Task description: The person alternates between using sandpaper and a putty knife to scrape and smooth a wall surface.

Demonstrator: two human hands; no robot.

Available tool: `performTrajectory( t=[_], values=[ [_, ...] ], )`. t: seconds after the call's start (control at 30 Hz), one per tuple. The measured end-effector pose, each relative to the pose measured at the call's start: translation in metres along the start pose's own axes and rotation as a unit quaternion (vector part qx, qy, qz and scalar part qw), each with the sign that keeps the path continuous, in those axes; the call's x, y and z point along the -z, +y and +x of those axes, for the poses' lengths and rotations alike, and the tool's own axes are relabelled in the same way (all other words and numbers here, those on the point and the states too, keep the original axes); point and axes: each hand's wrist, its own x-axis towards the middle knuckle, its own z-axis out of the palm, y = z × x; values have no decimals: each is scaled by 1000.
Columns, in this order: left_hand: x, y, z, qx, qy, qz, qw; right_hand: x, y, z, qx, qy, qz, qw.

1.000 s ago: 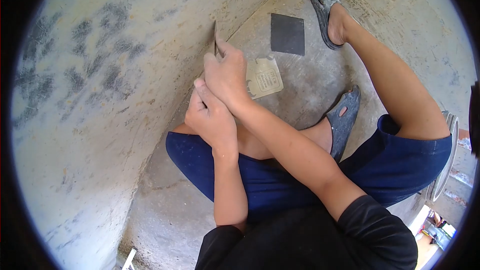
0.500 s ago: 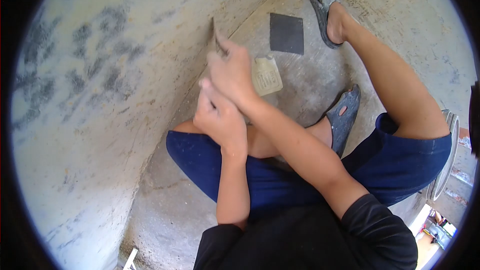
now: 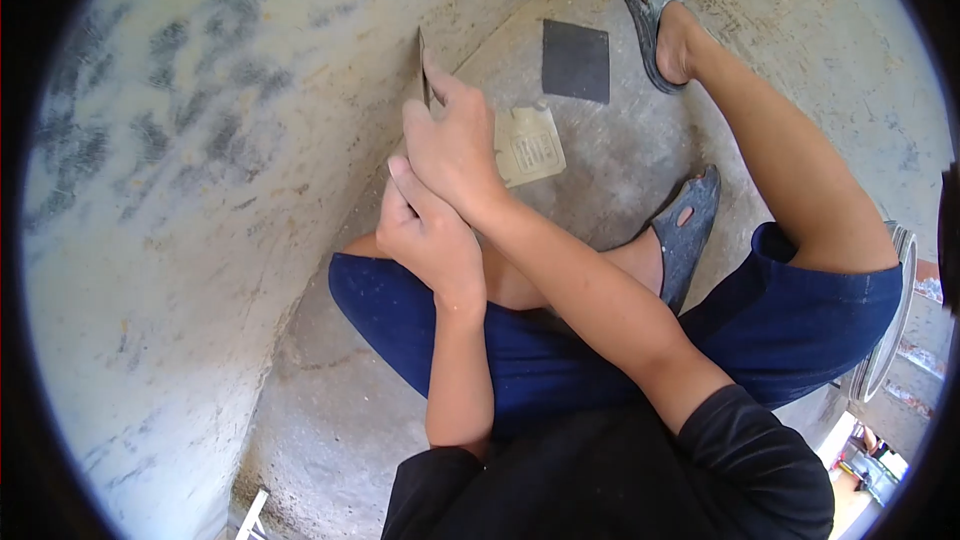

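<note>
Two hands are positioned together beside the wall (image 3: 180, 320). A thin, flat piece (image 3: 422, 65), seen edge-on, is clamped in the right hand (image 3: 458, 145), with the index finger laid along it. Its far end is held at the lower part of the wall, just beyond the fingertips; whether full contact is made cannot be told.

The left hand (image 3: 435, 250) is placed against the right wrist, with its fingers curled. Whether anything is enclosed in it cannot be told.

Compared with half a second earlier, both hands have been shifted slightly towards the wall. More of the printed sheet (image 3: 535, 152), just right of the right hand, has thereby been exposed. The flat piece has been kept in the grip, so its working position is judged to be maintained near the base of the wall.

A dark square sheet (image 3: 576, 62) is laid flat on the floor (image 3: 310, 420), beyond the printed sheet and to the right of the hands. Dark, scuffed patches (image 3: 85, 145) are spread over the wall, left of the hands. A round container (image 3: 885, 340) is partly seen far to their right.
</note>
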Motion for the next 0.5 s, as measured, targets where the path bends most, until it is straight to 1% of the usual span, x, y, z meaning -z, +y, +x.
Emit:
performTrajectory(
  t=[0.07, 0.13, 0.17, 0.23, 0.27, 0.33, 0.4, 0.47, 0.5],
  values=[
    [-6, 3, 5, -13, 18, -26, 999, 3, -4, 8, 18, -7, -15, 1000],
    [-8, 3, 9, 19, -14, 11, 1000, 8, -10, 13, -41, -2, 3, 999],
    [-8, 1, 5, 18, -15, 11, 1000, 8, -6, 9, -41, -1, 4, 999],
    [-15, -4, -2, -56, 38, -37, 997, 9, 2, 8, 11, -19, 3, 1000],
    [-18, -1, 3, -59, 36, -41, 997, 9, -2, 14, 15, -16, 3, 1000],
    [-14, 3, 8, -27, 16, 16, 999, 6, -2, 15, 6, 18, -3, 1000],
    [-3, 6, 0, -8, 18, 35, 999, 7, -10, 1, -28, 1, 13, 1000],
    [-8, 10, 6, -17, 21, 31, 999, 5, -15, 8, -28, -3, 35, 999],
    [-12, 6, 2, -28, 36, -21, 999, 4, -9, 7, -4, -7, 27, 1000]
  ],
)
